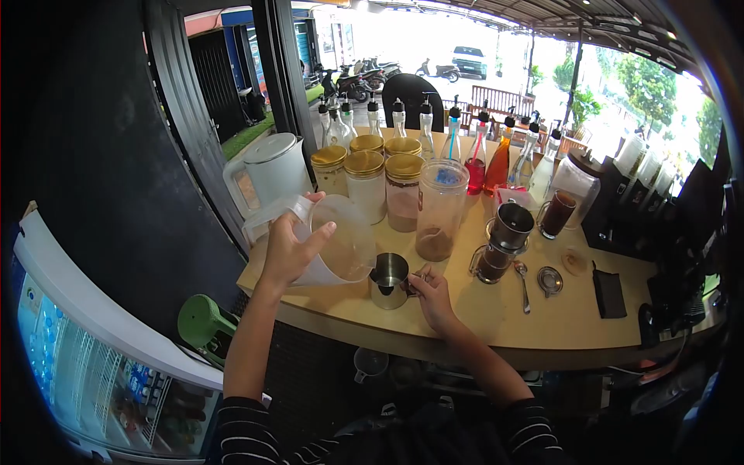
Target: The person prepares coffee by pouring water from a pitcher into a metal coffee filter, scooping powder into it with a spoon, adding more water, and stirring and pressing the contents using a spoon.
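My left hand (291, 249) is closed on a clear plastic pitcher (345, 236), which is tilted to the right. Its spout meets or nearly meets the rim of a small metal measuring cup (390, 267). At the cup's right side, my right hand (432, 297) pinches the handle. The cup sits over a small clear glass (388, 297) near the table's front edge; whether they touch I cannot tell. Any liquid leaving the pitcher is too faint to make out. Just behind stands a tall clear jar (442, 209) with brown powder at its bottom.
Gold-lidded jars (364, 164) and a white electric kettle (271, 172) stand behind the pitcher on the wooden table (535, 329). Several pump bottles (496, 167) line the back. To the right are a metal coffee dripper (511, 226), a glass mug (556, 215) and a spoon (524, 288).
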`<state>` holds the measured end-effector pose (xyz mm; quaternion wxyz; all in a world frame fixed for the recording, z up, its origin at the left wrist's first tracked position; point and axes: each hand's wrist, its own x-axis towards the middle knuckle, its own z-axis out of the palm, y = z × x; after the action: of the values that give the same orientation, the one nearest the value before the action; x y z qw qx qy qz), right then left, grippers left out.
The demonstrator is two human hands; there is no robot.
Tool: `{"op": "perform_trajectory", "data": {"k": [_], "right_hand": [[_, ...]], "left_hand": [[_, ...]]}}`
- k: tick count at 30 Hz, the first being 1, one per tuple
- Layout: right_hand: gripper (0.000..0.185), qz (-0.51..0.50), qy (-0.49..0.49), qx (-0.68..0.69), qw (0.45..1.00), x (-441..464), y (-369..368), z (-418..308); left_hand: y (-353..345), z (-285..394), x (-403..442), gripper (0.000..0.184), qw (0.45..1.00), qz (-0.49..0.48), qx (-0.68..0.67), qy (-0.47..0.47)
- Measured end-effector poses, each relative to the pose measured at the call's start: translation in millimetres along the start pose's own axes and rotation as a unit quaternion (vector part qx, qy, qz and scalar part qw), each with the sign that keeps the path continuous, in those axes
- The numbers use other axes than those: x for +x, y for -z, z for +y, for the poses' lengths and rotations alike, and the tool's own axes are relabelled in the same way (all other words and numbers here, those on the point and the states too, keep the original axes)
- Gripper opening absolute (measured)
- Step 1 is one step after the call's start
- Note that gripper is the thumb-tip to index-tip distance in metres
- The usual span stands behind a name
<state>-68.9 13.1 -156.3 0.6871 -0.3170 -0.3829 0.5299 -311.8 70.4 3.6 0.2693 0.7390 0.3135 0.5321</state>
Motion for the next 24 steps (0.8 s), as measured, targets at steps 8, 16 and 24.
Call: {"op": "perform_trajectory", "data": {"k": [8, 16, 24], "right_hand": [[0.02, -0.013, 0.003, -0.019, 1.0, 1.3, 1.8, -1.6], [0.019, -0.039, -0.006, 0.0, 0.999, 2.4, 7.4, 0.8], [0.019, -0.037, -0.015, 0.005, 0.999, -0.1, 2.7, -4.8]], "left_hand": [[1.7, 5.2, -0.3, 0.051, 0.989, -0.012, 0.145, -0.018], [3.2, 21.4, -0.3, 0.048, 0.985, -0.022, 0.167, -0.027], [4.0, 27.0, -0.9, 0.046, 0.984, -0.018, 0.176, -0.018]]}}
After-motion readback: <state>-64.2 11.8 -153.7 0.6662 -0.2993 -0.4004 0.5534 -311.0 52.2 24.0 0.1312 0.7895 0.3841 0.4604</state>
